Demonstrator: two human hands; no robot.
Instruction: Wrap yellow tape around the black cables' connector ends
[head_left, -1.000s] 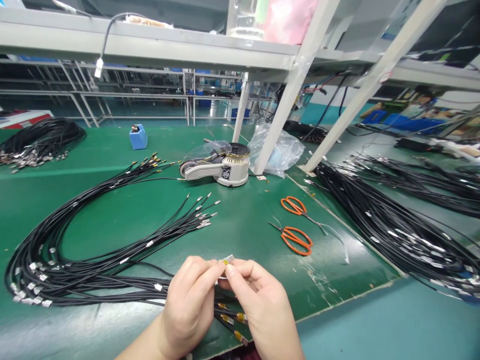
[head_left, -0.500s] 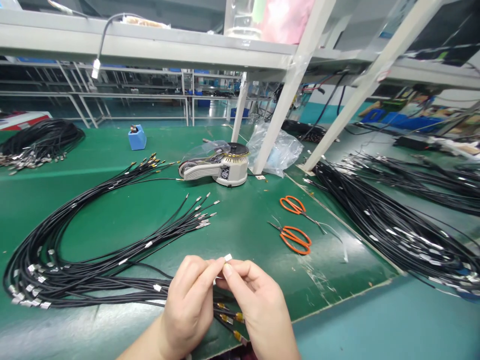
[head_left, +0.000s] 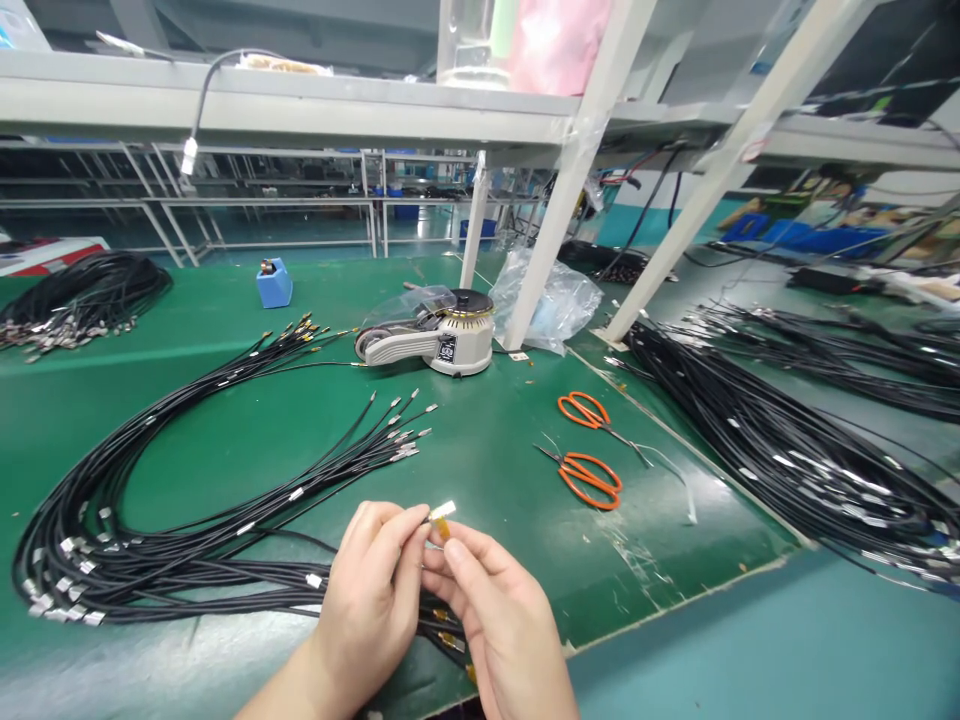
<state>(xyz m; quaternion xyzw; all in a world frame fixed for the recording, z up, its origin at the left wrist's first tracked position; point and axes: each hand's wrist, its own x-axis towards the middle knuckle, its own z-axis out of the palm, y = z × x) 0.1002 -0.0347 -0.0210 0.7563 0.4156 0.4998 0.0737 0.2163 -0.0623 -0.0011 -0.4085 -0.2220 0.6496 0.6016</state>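
Between the thumb and forefinger of my left hand (head_left: 373,580) is the end of a thin black cable, its silvery connector (head_left: 445,510) poking out to the right. My right hand (head_left: 499,610) pinches a small piece of amber tape (head_left: 441,527) that hangs at this connector; how far it is stuck on cannot be seen. Beneath both hands, several cable ends with amber tape (head_left: 450,641) lie at the table edge, partly hidden. To the left curves a looped bundle of black cables (head_left: 142,545) with white labels and bare metal ends.
A round tape dispenser (head_left: 457,345) stands behind the hands on the green table (head_left: 487,440). Two orange-handled scissors (head_left: 589,480) lie to the right. More black cable bundles (head_left: 780,450) are at the far right and back left. A blue holder (head_left: 274,284) and metal posts (head_left: 562,190) stand behind.
My right hand has drawn slightly down and away from the left fingertips, so the amber tape and more of the connector now show. The camera view has shifted slightly.
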